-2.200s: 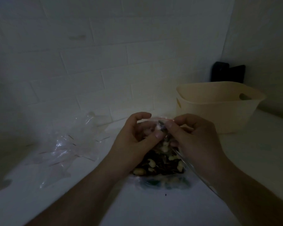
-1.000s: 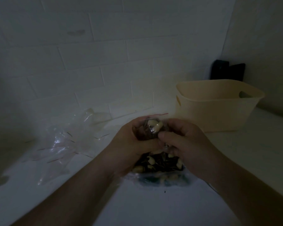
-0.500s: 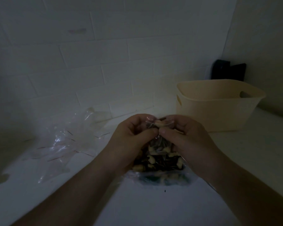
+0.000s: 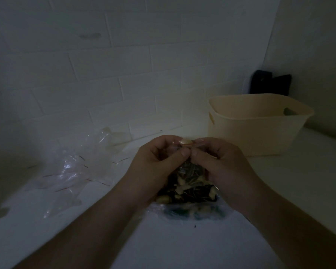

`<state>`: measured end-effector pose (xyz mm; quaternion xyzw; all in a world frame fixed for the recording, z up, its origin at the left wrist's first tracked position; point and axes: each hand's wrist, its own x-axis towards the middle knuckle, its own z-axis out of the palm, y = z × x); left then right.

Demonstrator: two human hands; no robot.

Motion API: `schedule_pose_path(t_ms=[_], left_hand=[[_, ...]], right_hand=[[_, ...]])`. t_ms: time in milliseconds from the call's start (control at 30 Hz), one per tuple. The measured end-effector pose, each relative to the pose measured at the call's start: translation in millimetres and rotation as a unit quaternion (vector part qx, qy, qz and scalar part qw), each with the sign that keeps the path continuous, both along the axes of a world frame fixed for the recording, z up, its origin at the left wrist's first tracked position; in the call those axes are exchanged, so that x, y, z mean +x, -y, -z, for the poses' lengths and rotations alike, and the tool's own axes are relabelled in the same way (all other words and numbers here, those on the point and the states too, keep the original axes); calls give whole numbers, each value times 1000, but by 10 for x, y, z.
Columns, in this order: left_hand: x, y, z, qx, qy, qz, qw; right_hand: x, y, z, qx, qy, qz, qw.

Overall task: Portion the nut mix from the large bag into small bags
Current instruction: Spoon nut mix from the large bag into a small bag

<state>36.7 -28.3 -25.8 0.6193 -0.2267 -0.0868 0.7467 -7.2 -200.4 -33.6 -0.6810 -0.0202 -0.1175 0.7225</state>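
Pinching the small bag (image 4: 189, 172) at its top edge, left hand (image 4: 153, 167) and right hand (image 4: 224, 169) thumb to thumb!
It hangs upright at lower centre, long axis vertical, mouth up, over the large bag (image 4: 190, 212) on the counter (image 4: 182, 247).

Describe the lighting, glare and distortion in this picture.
Head view: very dim and underexposed, the tiled wall grey and the corners darkest; faint glare glints on the empty clear bags; the wide lens bows the tile lines; the left hand and right hand pinch the small bag, its nut mix murky but recognisable; the cream basket reads brightest.
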Motion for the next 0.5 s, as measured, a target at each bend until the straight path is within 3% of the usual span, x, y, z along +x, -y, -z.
schedule_pose_path(t_ms=[267, 500], left_hand=[[-30, 7, -25, 55, -66, -4, 996], [-40, 45, -41, 26, -109, -34, 993]], right_hand=[[14, -20, 1, -39, -14, 35, 999], [10, -23, -23, -26, -41, 30, 998]])
